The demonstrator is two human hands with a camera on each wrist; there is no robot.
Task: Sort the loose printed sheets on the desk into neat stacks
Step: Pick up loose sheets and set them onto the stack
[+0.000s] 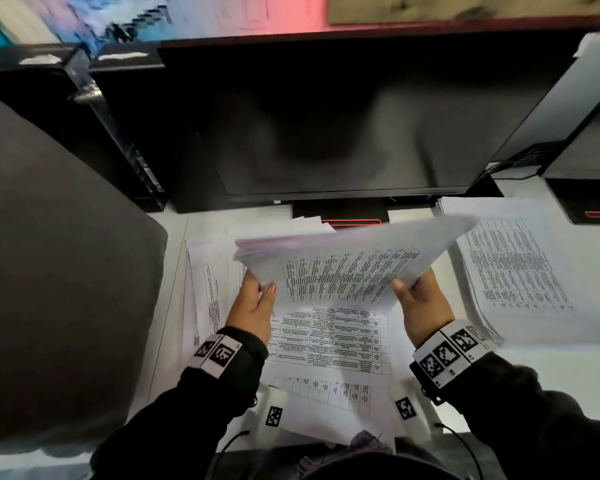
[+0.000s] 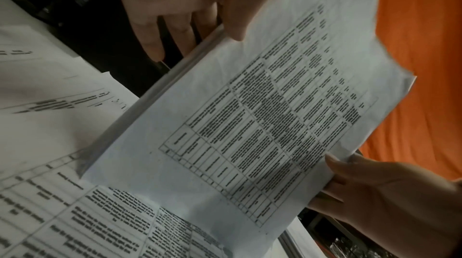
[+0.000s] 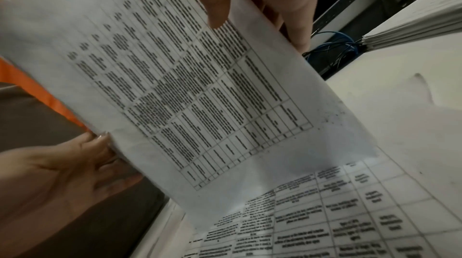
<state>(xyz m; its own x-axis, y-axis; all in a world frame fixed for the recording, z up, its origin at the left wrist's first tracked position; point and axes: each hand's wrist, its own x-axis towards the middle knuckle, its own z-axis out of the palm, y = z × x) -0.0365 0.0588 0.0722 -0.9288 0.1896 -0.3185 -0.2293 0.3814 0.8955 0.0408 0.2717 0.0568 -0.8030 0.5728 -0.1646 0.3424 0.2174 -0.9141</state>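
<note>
Your left hand [image 1: 253, 306] and right hand [image 1: 420, 306] pinch the lifted bundle [image 1: 347, 268] at its edges only; its fanned far-left corner could let sheets slip onto the loose sheets [image 1: 329, 341] below.

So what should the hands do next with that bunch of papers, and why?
Probably tap the held bundle of white printed sheets level on the white desk: left hand and right hand grip it, but its left edges look fanned.
</note>
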